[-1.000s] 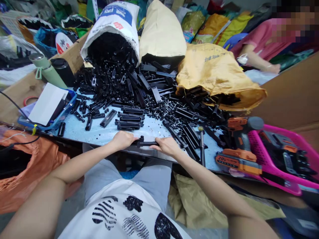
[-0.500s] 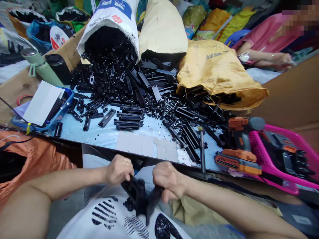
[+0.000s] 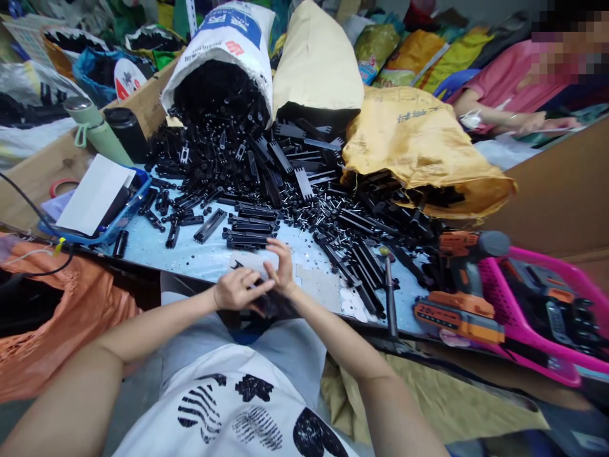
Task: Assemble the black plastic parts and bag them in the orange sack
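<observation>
At the table's front edge, my left hand has its fingers bent around a dark, blurred black plastic part, mostly hidden by the hands. My right hand is right beside it, fingers raised and spread, thumb close to my left fingertips. Just beyond the hands lies a row of long black plastic pieces on the blue tabletop. Pale cardboard sheets lie under and to the right of my right hand.
Heaped black parts and screws spill from a white sack, a cream sack and a yellow sack. To the right are a hammer, a cordless drill and a pink basket. A blue basket stands left. Another person sits beyond.
Both hands have moved up and forward from above my lap to the table edge, the black part with them. My right hand has let go and spread its fingers.
</observation>
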### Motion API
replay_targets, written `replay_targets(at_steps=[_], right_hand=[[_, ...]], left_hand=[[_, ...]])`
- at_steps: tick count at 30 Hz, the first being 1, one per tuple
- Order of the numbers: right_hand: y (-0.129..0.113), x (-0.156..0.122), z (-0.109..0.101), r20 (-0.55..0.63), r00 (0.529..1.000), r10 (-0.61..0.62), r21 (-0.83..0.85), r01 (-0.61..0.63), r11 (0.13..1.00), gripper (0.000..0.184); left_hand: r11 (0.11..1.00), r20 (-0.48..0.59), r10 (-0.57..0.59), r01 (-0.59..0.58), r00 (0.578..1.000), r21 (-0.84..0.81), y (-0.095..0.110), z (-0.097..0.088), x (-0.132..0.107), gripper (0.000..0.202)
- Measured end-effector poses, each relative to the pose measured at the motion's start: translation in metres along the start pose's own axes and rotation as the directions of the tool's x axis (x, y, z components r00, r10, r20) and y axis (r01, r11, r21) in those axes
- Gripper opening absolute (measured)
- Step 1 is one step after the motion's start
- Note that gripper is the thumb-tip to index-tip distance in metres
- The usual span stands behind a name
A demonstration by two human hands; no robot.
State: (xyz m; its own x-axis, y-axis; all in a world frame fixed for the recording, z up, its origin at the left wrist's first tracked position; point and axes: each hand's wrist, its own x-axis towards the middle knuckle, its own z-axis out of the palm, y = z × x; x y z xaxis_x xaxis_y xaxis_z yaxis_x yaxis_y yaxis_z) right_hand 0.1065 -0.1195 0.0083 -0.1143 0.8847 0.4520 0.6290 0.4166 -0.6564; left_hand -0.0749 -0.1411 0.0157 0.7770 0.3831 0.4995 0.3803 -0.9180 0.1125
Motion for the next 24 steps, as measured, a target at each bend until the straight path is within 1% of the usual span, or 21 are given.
replay_targets(at_steps=[1,2,3,5,7,8,9,10,13,16,18,20,22,24], right_hand=[[0.013,0.020,-0.004,-0.009,1.000,0.004,-0.036,-0.004,0.999,0.040],[0.025,0.040,-0.007,0.003,1.000,0.010,-0.084,-0.009,0.996,0.041],[0.035,0.058,-0.008,0.036,0.999,0.008,-0.138,-0.003,0.990,0.042],[0.050,0.086,-0.002,0.141,0.990,0.005,-0.237,0.029,0.971,0.047],[0.058,0.103,0.013,0.257,0.966,0.033,-0.298,0.047,0.953,0.053],[0.061,0.108,0.021,0.301,0.952,0.061,-0.314,0.038,0.949,0.055],[0.063,0.111,0.028,0.331,0.939,0.091,-0.325,0.023,0.946,0.056],[0.065,0.114,0.034,0.350,0.930,0.114,-0.328,0.008,0.945,0.056],[0.071,0.123,0.045,0.367,0.921,0.129,-0.308,-0.010,0.951,0.052],[0.076,0.134,0.048,0.373,0.918,0.136,-0.282,-0.027,0.959,0.052],[0.076,0.140,0.047,0.388,0.910,0.143,-0.281,-0.031,0.959,0.053],[0.074,0.144,0.043,0.389,0.912,0.129,-0.291,-0.012,0.957,0.052],[0.073,0.150,0.037,0.316,0.944,0.098,-0.321,0.009,0.947,0.050],[0.075,0.161,0.031,0.169,0.981,0.094,-0.383,-0.023,0.923,0.048]], left_hand=[[0.997,0.088,-0.053,0.048,0.995,0.055,-0.014,0.003,0.003,0.053],[0.988,0.158,-0.127,0.110,0.979,0.112,-0.024,0.007,0.008,0.054],[0.971,0.202,-0.206,0.174,0.957,0.167,-0.031,0.010,0.014,0.057],[0.913,0.223,-0.373,0.314,0.901,0.260,-0.036,0.015,0.026,0.070],[0.844,0.227,-0.510,0.432,0.830,0.317,-0.037,0.020,0.035,0.085],[0.818,0.235,-0.554,0.468,0.799,0.334,-0.038,0.023,0.037,0.090],[0.803,0.250,-0.577,0.486,0.778,0.345,-0.040,0.024,0.038,0.092],[0.803,0.269,-0.580,0.484,0.769,0.348,-0.044,0.025,0.038,0.092],[0.837,0.311,-0.530,0.429,0.789,0.339,-0.061,0.027,0.037,0.089],[0.847,0.325,-0.511,0.402,0.796,0.348,-0.078,0.028,0.039,0.087],[0.844,0.332,-0.515,0.401,0.790,0.356,-0.083,0.026,0.042,0.087],[0.842,0.331,-0.520,0.406,0.788,0.357,-0.081,0.023,0.044,0.087],[0.860,0.317,-0.489,0.389,0.813,0.329,-0.074,0.018,0.044,0.084],[0.888,0.268,-0.437,0.364,0.859,0.280,-0.068,0.011,0.041,0.077]])
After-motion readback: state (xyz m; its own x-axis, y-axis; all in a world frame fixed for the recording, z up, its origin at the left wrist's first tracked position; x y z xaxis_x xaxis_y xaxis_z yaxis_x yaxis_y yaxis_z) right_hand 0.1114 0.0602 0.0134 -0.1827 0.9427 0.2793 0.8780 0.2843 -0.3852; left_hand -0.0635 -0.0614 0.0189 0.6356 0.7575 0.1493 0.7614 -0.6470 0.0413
